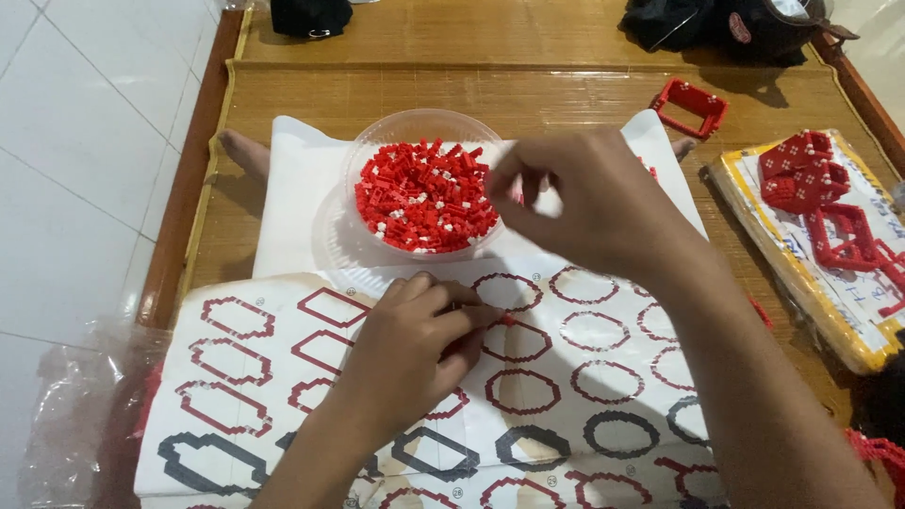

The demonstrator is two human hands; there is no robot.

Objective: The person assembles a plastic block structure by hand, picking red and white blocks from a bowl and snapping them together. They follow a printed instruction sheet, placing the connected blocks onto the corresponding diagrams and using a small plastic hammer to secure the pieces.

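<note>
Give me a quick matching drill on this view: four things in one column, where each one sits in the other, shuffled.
Things:
1. bowl
2. red frame
3. left hand
4. right hand

Places:
A. raised beside the bowl, fingertips pinched
B. on the printed sheet of ring outlines
C. alone on the mat, far right
D. on white paper, full of small red bricks

Pairs: 1-D, 2-C, 3-B, 4-A

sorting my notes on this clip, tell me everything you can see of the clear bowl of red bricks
The clear bowl is round, shallow and looks like thin see-through plastic. It sits upright on a white sheet spread over a woven mat, just above the printed instruction sheet. It is filled with a heap of small red bricks, a few white ones mixed in. The right hand hovers at its right rim, fingers pinched; whether it touches the bowl cannot be told.
</note>
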